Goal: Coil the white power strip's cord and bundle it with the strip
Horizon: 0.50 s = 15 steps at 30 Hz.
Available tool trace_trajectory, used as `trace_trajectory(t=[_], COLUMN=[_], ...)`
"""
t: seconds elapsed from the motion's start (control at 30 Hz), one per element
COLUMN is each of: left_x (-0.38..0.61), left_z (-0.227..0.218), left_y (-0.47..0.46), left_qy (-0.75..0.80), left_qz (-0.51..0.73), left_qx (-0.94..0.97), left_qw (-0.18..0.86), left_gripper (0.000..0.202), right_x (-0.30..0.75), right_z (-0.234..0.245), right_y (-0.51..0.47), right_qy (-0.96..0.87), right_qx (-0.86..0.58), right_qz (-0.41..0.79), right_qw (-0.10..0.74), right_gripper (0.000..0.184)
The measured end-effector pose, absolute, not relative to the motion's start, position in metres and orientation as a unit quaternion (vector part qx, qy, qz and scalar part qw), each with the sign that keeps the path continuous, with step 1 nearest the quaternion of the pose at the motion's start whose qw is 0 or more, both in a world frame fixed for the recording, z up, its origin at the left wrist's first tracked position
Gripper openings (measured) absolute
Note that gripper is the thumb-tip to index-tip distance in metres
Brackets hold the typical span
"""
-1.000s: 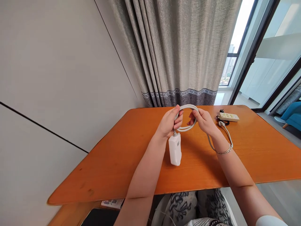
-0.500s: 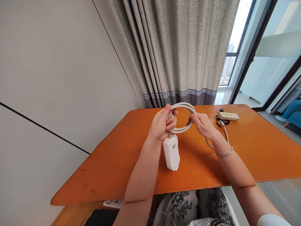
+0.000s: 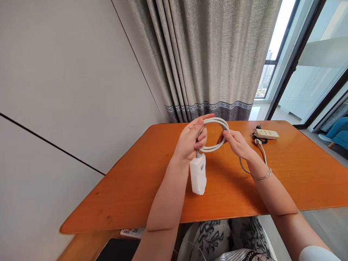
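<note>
A white power cord (image 3: 214, 149) is looped into a coil above the table. My left hand (image 3: 191, 139) grips the coil's left side, its index finger stretched out over the top. From below that hand hangs a white power strip (image 3: 198, 174), joined to the cord and showing a small label. My right hand (image 3: 236, 143) pinches the right side of the coil between thumb and fingers. The cord's free length runs behind my right wrist to a white plug (image 3: 258, 141) lying on the table.
On the orange-brown wooden table (image 3: 130, 188), a second power strip (image 3: 266, 134) with a black cord lies at the far right. A grey curtain (image 3: 212, 61) hangs behind the table, and a pale wall panel (image 3: 67, 90) borders its left. A dark flat object (image 3: 119, 249) sits below the front edge.
My left index finger has straightened out over the coil, where it was curled before. The hanging power strip has turned slightly. Both hands still hold the cord.
</note>
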<state>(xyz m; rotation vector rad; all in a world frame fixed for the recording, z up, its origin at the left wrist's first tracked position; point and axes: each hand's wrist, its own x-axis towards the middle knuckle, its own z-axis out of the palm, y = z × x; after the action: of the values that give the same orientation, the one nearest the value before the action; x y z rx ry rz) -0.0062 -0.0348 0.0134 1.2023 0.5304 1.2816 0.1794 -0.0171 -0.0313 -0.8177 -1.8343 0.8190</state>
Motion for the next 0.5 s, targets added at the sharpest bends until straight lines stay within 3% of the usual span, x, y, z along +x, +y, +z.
trace_trajectory(t=[0.17,0.3,0.4,0.5], left_x=[-0.001,-0.006,-0.015,-0.026], left_z=[0.013,0.018,0.028,0.041], left_y=[-0.038,-0.038,-0.040,-0.042], left_qy=[0.213,0.210,0.211,0.195], left_qz=[0.601,0.657,0.701,0.755], left_qx=[0.495,0.450,0.395,0.321], left_qw=[0.591,0.567,0.554,0.538], left_gripper=[0.039,0.031,0.024,0.034], right_x=[0.183,0.191,0.203,0.216], right_z=[-0.027,-0.023,-0.024,-0.027], right_y=[-0.021,-0.023,-0.017,-0.006], right_qy=[-0.746,-0.777,-0.800,-0.806], right_qx=[-0.327,-0.346,-0.361,-0.366], right_qz=[0.360,0.392,0.413,0.428], right_qw=[0.456,0.351,0.245,0.184], right_gripper=[0.049,0.030,0.033,0.038])
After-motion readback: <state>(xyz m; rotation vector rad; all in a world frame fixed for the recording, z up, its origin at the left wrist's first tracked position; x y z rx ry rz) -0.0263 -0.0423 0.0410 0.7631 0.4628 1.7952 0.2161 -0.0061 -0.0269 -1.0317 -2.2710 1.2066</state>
